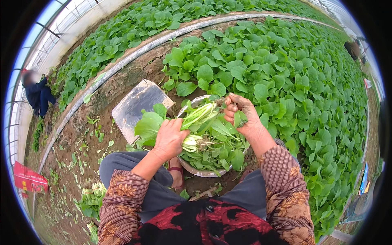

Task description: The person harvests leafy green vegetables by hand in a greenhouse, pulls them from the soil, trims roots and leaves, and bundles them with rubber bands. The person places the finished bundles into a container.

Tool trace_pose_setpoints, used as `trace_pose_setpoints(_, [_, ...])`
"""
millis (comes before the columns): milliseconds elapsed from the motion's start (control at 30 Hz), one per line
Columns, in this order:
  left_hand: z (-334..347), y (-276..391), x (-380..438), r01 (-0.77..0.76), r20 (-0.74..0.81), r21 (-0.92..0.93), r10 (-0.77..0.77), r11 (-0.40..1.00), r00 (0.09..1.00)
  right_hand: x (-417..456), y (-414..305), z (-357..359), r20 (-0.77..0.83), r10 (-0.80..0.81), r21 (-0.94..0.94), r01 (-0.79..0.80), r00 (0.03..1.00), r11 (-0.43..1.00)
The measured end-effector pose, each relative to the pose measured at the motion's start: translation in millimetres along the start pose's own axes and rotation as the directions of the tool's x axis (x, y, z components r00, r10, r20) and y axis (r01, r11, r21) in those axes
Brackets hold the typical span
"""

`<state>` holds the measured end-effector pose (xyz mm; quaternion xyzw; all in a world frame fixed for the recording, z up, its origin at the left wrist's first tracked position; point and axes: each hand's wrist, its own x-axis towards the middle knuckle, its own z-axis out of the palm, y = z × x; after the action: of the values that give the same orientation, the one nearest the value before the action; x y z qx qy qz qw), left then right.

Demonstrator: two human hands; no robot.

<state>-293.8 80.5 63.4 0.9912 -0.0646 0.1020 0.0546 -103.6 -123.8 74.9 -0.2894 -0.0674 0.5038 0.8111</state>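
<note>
My left hand (171,137) is closed around a bunch of leafy greens (199,116) with pale stems; broad leaves stick out to its left. More pale stem ends with thin roots (194,142) show just below that hand's fingers. At the soil-covered root end of the upper stems, my right hand (243,111) has its fingers curled, and a single green leaf (240,118) hangs from its grip. Under both hands sits a round metal basin (208,174) heaped with loose leaves (220,153), between my knees.
A dirty flat board (141,107) lies beyond my left hand. Dense leafy crop (291,92) grows ahead and right, past a pale hose (134,55). Tied bundles of greens (92,196) rest at lower left. One person (36,92) crouches far left; another (352,49) is at far right.
</note>
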Motion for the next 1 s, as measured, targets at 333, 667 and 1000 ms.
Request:
trace_pose_setpoints(333, [-7.5, -2.4, -0.1, -0.16, -0.202, 0.268, 0.218, 0.95, 0.955, 0.9, -14.5, 4.4, -0.059, -0.464, -0.902, 0.151, 0.884, 0.404])
trace_pose_setpoints(667, [-0.1, 1.3, -0.7, -0.197, -0.12, 0.294, 0.241, 0.935, 0.963, 5.8, 3.4, -11.3, 0.032, -0.499, -0.985, -0.058, 0.866, -0.163])
trace_pose_setpoints(1000, [-9.6, -11.4, -2.7, 0.146, 0.062, -0.418, -0.132, 0.897, 0.989, -15.2, -31.8, -18.1, -0.048, -0.488, -0.807, -0.322, 0.872, -0.496])
